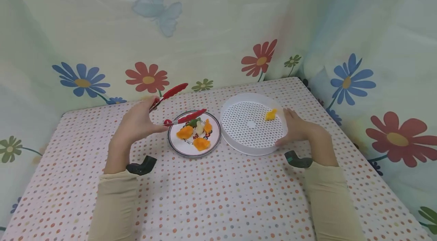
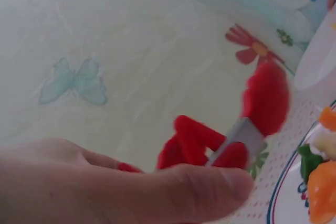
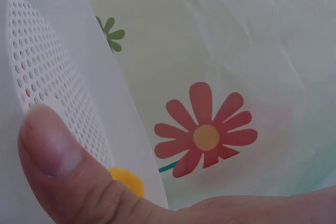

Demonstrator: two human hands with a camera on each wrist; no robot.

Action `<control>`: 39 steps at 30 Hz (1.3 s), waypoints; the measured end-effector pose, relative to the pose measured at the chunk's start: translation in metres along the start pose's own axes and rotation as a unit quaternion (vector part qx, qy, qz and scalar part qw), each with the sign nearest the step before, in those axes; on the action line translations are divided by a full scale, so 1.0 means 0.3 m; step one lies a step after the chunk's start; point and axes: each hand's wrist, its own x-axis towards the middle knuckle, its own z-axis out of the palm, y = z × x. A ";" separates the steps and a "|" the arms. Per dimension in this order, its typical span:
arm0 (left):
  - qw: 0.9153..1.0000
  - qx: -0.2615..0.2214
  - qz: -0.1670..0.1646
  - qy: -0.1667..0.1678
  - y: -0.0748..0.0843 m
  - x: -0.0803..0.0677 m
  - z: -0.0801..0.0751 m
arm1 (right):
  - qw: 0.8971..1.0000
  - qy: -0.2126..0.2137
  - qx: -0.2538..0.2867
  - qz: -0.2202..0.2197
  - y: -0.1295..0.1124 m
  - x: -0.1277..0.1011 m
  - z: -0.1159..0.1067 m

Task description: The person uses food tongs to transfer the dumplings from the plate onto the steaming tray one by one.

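Observation:
My left hand (image 1: pixel 138 123) grips red tongs (image 1: pixel 181 118) whose two arms stand apart, the lower tip over a small round plate (image 1: pixel 180 147). The plate carries several orange pieces (image 1: pixel 185 132), a pale piece and a green one (image 1: pixel 193 122). In the left wrist view the thumb (image 2: pixel 157 192) presses on the red tongs (image 2: pixel 231 140), blurred. My right hand (image 1: pixel 296 127) holds the right rim of a white perforated round tray (image 1: pixel 250 123), thumb (image 3: pixel 58 166) inside the rim. One orange piece (image 1: pixel 271 114) lies in the tray near that hand.
The table (image 1: pixel 218 195) has a dotted cloth and is walled at the back and right by flowered fabric (image 1: pixel 211 36). Bare cloth stretches from the plate and tray to the front edge.

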 end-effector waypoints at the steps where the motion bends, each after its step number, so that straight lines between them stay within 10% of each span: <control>1: 1.000 -0.002 0.005 -0.017 -0.030 -0.004 -0.004 | 1.000 0.001 0.000 0.000 0.002 -0.001 -0.001; 11: 0.994 -0.002 0.019 -0.110 -0.145 -0.042 -0.029 | 1.000 0.001 0.016 -0.005 0.002 0.004 -0.001; 39: 0.990 0.033 0.024 -0.135 -0.126 -0.064 -0.025 | 0.999 -0.013 0.033 -0.010 0.002 0.003 0.001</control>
